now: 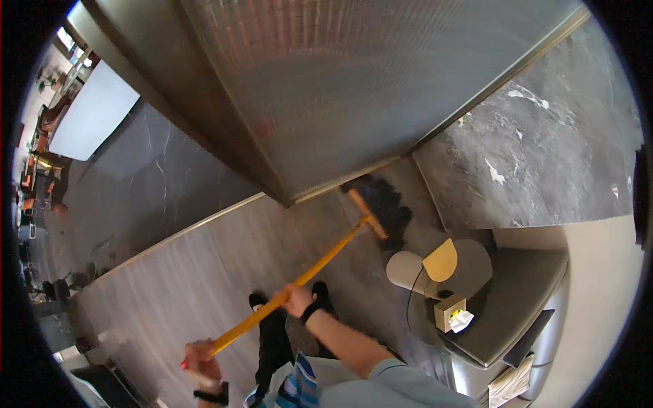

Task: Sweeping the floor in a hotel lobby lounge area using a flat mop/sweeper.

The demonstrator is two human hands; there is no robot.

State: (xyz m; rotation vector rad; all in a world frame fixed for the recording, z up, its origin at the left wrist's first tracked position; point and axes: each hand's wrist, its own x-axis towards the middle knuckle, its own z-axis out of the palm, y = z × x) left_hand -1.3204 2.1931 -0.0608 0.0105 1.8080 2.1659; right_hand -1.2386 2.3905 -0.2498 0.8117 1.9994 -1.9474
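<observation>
A mop with a long yellow handle (pixel 325 260) slants across the middle of the view. Its dark, shaggy head (pixel 389 207), fixed to an orange-yellow bar, lies on the floor by the base of the ribbed glass partition. Near the handle's top end, my left hand (pixel 202 360) is closed around it, at the lower left. My right hand (pixel 295 300) grips the handle farther down, above my shoes, its fingers wrapped round it. A dark band circles each wrist.
The ribbed glass partition (pixel 326 88) rises ahead, with a grey marble panel (pixel 530 136) to its right. Near the right stand a small round table (pixel 469 262), a yellow lamp (pixel 441 260), a tissue box (pixel 449 313) and a dark sofa (pixel 520 306). A metal strip (pixel 183 234) edges the wood-look floor.
</observation>
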